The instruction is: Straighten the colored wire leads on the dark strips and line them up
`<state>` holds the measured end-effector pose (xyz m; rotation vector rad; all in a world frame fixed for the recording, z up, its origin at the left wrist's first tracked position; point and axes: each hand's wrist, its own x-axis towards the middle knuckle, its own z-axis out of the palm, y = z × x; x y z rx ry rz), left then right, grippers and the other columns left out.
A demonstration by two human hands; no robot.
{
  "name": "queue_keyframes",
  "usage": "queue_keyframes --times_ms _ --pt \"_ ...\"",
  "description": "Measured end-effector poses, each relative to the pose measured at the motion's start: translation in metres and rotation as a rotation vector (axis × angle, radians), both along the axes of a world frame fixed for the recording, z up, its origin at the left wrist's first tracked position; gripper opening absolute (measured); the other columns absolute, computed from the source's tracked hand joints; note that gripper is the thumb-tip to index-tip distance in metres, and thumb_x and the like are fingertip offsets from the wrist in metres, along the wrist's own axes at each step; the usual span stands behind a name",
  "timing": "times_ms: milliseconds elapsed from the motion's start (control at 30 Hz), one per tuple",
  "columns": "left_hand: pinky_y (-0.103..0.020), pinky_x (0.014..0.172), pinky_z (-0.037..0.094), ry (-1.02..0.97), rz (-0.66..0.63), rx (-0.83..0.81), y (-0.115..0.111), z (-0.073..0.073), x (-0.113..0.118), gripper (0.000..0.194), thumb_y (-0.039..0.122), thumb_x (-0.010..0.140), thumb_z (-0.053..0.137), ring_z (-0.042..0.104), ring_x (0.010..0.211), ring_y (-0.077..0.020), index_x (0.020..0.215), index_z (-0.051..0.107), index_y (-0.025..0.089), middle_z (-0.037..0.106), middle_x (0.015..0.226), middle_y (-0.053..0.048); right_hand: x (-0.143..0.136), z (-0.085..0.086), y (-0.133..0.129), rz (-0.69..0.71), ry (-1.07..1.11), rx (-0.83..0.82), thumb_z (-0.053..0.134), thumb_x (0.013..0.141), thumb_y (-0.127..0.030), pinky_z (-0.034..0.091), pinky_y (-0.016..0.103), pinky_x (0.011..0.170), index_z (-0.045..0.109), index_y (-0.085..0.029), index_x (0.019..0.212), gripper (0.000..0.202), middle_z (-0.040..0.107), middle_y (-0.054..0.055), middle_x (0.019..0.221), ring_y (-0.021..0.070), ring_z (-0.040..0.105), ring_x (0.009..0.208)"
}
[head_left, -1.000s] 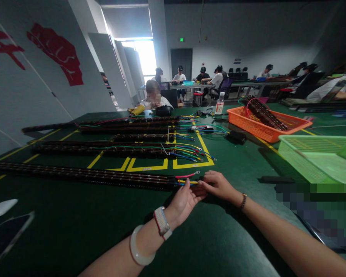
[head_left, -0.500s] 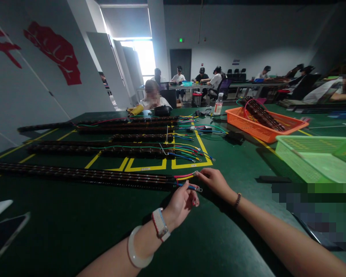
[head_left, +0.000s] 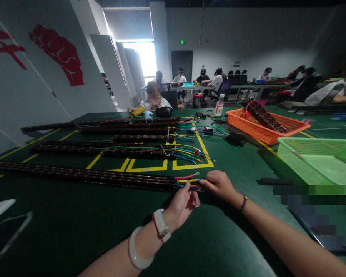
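Note:
A long dark bundle of strips (head_left: 112, 177) lies on the green table, with short coloured wires coming out of its right end. My left hand (head_left: 179, 206) is closed, thumb and finger on the blue wire (head_left: 180, 186) with its ring terminal sticking out to the right. The fingertips of my right hand (head_left: 222, 187) are pinched at the end of the yellow wire (head_left: 188, 181), hiding its terminal. Just above, the red wire (head_left: 186, 177) stands free, its ring terminal showing.
More dark bundles (head_left: 132, 150) with ring-ended wires lie beyond, over yellow tape marks. At right stand an orange basket (head_left: 256, 132) and a green basket (head_left: 294, 163). A bottle (head_left: 219, 105) is further back. A person (head_left: 157, 98) sits across the table.
My right hand has let go of the red wire's end and moved slightly down and right to the yellow wire's end. My left hand has stayed on the blue wire.

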<state>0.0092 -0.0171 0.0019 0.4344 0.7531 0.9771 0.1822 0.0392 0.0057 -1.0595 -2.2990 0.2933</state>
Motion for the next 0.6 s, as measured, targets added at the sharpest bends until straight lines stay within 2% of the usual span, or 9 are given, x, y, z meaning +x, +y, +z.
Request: queue_keyframes --times_ms 100,200,300,467,600 --pt "-0.024 0.055 0.032 -0.010 0.029 -0.025 0.001 -0.001 0.000 0.038 0.044 0.093 0.038 0.043 0.050 -0.0087 0.082 0.056 0.012 0.050 0.058 0.000 -0.002 0.002 -0.007 0.150 -0.104 0.135 0.044 0.090 -0.053 0.025 0.030 0.059 0.055 -0.019 0.057 0.048 0.049 0.002 0.056 0.0133 0.039 0.055" --pt "-0.024 0.056 0.033 -0.039 0.037 -0.010 0.001 -0.004 0.000 0.039 0.046 0.091 0.041 0.042 0.050 -0.0079 0.084 0.056 0.012 0.051 0.061 0.000 -0.004 0.000 -0.009 0.211 -0.153 0.169 0.045 0.090 -0.051 0.025 0.031 0.060 0.059 -0.020 0.062 0.044 0.051 0.003 0.058 0.0139 0.040 0.056" --pt "-0.024 0.055 0.033 -0.040 0.016 0.048 0.001 -0.005 0.000 0.042 0.051 0.090 0.042 0.041 0.049 -0.0077 0.084 0.057 0.011 0.051 0.058 0.001 -0.004 -0.002 -0.007 0.162 -0.144 0.170 0.044 0.091 -0.048 0.026 0.031 0.062 0.059 -0.020 0.062 0.044 0.052 0.003 0.059 0.0143 0.041 0.057" --pt "-0.025 0.056 0.035 0.118 -0.220 0.170 -0.003 -0.003 0.001 0.043 0.054 0.089 0.039 0.052 0.054 -0.0119 0.090 0.053 0.014 0.061 0.063 -0.005 -0.003 -0.005 0.000 0.062 -0.180 0.247 0.047 0.092 -0.041 0.026 0.031 0.063 0.056 -0.019 0.061 0.039 0.054 0.004 0.060 0.0152 0.041 0.060" --pt "-0.025 0.052 0.036 0.204 -0.279 0.261 -0.004 -0.005 0.003 0.039 0.052 0.087 0.044 0.053 0.050 -0.0121 0.084 0.053 0.014 0.060 0.058 -0.004 -0.002 -0.005 0.003 0.022 -0.238 0.300 0.050 0.090 -0.039 0.027 0.032 0.063 0.056 -0.019 0.064 0.034 0.054 0.004 0.061 0.0158 0.042 0.061"
